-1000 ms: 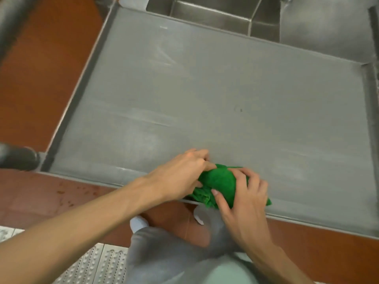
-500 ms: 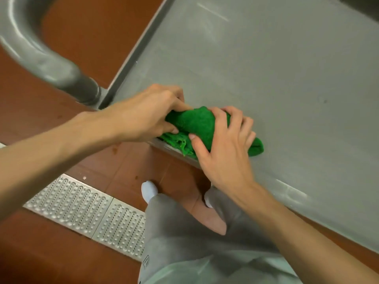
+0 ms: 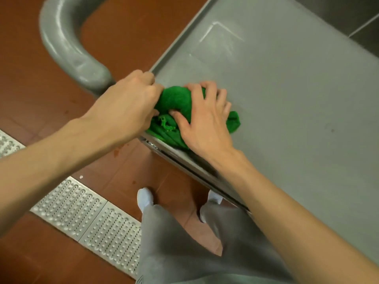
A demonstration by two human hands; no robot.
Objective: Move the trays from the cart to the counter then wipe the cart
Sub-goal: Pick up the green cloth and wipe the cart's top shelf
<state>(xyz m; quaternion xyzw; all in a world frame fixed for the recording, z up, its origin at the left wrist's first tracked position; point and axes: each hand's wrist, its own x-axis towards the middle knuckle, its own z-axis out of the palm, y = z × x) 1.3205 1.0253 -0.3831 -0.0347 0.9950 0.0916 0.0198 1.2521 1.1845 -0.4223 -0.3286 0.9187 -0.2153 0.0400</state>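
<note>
Nearest me are my two legs in grey trousers (image 3: 184, 242) and two white shoes (image 3: 145, 198), planted on the red tile floor (image 3: 30, 95) just beside a perforated metal drain grate (image 3: 86, 218); I stand close so I can lean over the cart's near edge.

Both of my forearms reach forward to one green cloth (image 3: 176, 105), bunched at the near left corner of the cart (image 3: 287, 99). My left hand (image 3: 125, 107) is curled, its fingers pinching the cloth's left end, though the fingertips are hidden behind the knuckles. My right hand (image 3: 205, 119) lies on top of the wad, fingers spread and pressing down, thumb tucked against the fabric. I judge that I am gathering or refolding the cloth into a firm pad before dragging it, with part of it draped over the rim so that the lip gets wiped too.

The cart's grey top shelf shows no trays at all, so I take the moving step as done and the wiping as the step in hand. Faint streaks show on the shelf toward its far left edge.

Farther left, one thick grey tubular handle (image 3: 67, 50) curves off the cart's corner. Beyond the cart's far edge I see steel surfaces (image 3: 348, 15), probably the counter, but too little shows to count trays there.
</note>
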